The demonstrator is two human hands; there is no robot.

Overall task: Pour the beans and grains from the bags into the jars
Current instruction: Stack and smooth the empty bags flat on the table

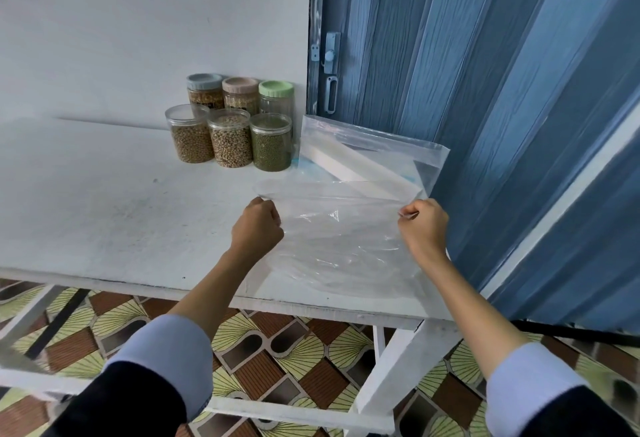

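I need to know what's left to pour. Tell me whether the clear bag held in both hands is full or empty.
Empty: the clear bag hangs flat and see-through between the left hand and right hand, with no beans or grains visible inside.

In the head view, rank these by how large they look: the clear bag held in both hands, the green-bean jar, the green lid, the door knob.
1. Clear bag, by far the largest, though nearest the camera.
2. Green-bean jar.
3. Green lid, on a jar in the back row.
4. Door knob, smallest.
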